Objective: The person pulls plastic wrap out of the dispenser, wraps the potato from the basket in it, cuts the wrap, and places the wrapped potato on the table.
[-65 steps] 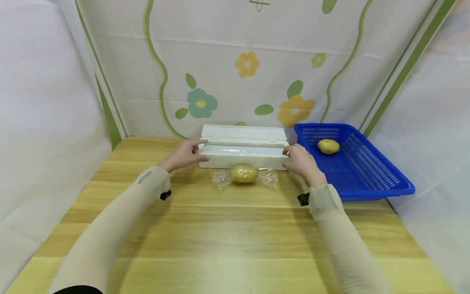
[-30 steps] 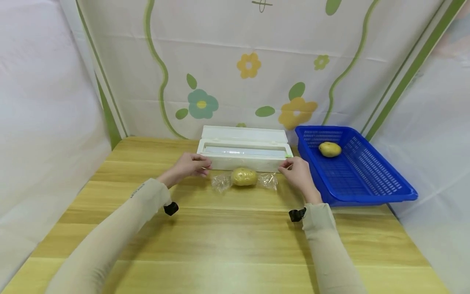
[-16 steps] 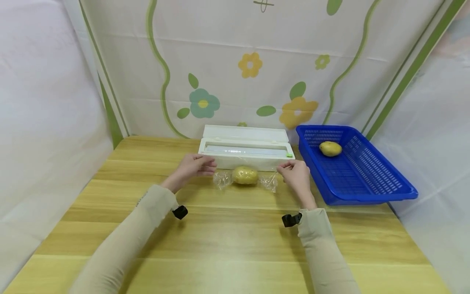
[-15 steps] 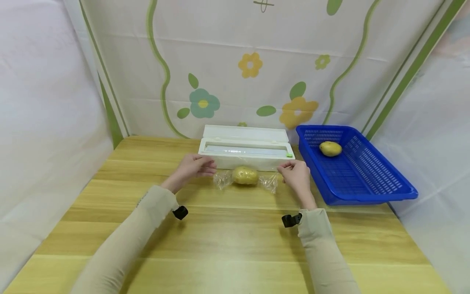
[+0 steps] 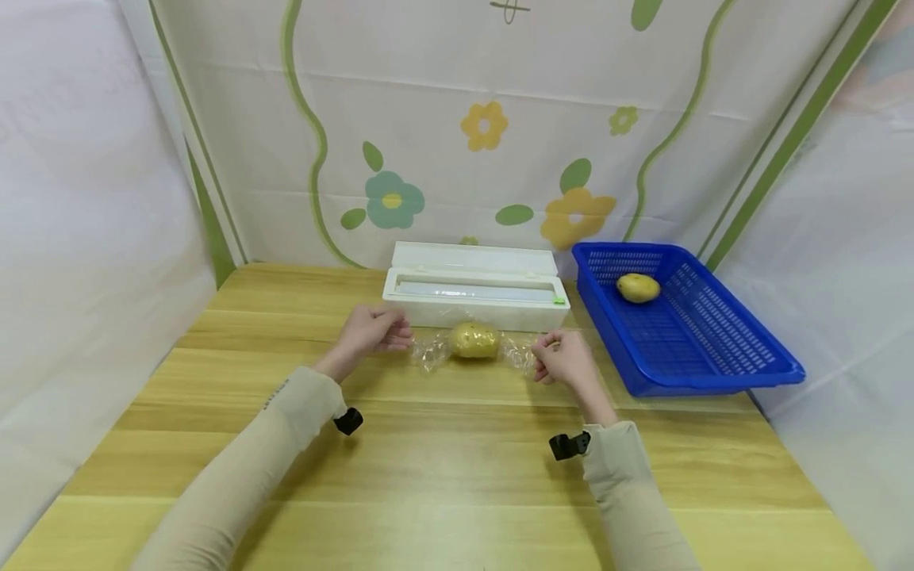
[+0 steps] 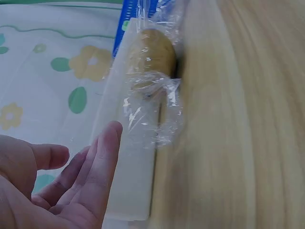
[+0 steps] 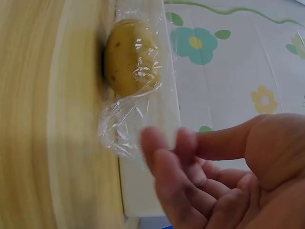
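A potato (image 5: 475, 341) in clear plastic wrap lies on the table against a white plastic-wrap dispenser box (image 5: 543, 318), whose lid stands raised at the back. Loose wrap (image 6: 155, 114) spreads from both ends of the potato. My left hand (image 5: 374, 329) hovers beside the wrap's left end; in the left wrist view its thumb and fingers are apart with nothing between them. My right hand (image 5: 564, 358) is at the wrap's right end, overlapping it in the head view. The right wrist view shows its fingers (image 7: 167, 176) loosely bent, fingertips near the thumb, no wrap seen between them.
A blue plastic basket (image 5: 714, 385) stands at the right with an unwrapped potato (image 5: 638, 288) in it. A small green slider (image 5: 558, 300) sits at the dispenser's right end. A flower-printed cloth (image 5: 443, 159) hangs behind the wooden table (image 5: 443, 476).
Both hands have come off the dispenser's ends and moved toward me, to the two ends of the wrap. The right hand has dropped lower in the last half second. The wrapped potato stays in place.
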Demonstrator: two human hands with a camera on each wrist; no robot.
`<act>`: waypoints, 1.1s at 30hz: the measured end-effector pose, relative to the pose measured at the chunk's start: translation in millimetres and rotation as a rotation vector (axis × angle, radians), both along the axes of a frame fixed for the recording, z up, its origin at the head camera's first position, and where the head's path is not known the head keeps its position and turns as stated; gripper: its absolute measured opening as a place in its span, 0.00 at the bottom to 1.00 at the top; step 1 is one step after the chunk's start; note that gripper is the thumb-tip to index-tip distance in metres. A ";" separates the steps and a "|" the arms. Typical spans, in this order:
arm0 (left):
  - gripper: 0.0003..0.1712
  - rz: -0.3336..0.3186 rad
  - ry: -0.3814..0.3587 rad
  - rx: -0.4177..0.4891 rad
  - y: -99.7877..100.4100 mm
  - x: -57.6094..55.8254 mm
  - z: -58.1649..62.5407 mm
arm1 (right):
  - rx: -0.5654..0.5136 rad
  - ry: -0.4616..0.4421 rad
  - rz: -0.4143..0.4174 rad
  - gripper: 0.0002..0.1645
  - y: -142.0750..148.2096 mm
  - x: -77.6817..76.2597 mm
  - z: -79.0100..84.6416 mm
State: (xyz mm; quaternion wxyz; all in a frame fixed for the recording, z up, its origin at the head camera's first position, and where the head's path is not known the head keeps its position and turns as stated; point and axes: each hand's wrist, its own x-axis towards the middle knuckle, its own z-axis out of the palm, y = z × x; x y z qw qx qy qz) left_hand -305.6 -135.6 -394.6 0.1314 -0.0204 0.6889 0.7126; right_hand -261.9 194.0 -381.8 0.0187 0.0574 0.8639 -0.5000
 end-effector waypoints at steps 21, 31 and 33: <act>0.25 0.032 0.018 -0.125 13.5 -0.7 -6.5 | -0.005 -0.056 -0.119 0.19 10.4 -10.2 -14.6; 0.14 0.031 0.057 -0.188 15.5 -2.4 -5.0 | 0.187 -0.052 -0.044 0.15 7.4 -9.0 -14.6; 0.13 0.031 0.061 -0.213 16.4 -3.0 -5.2 | 0.237 -0.044 -0.037 0.16 7.0 -9.0 -14.4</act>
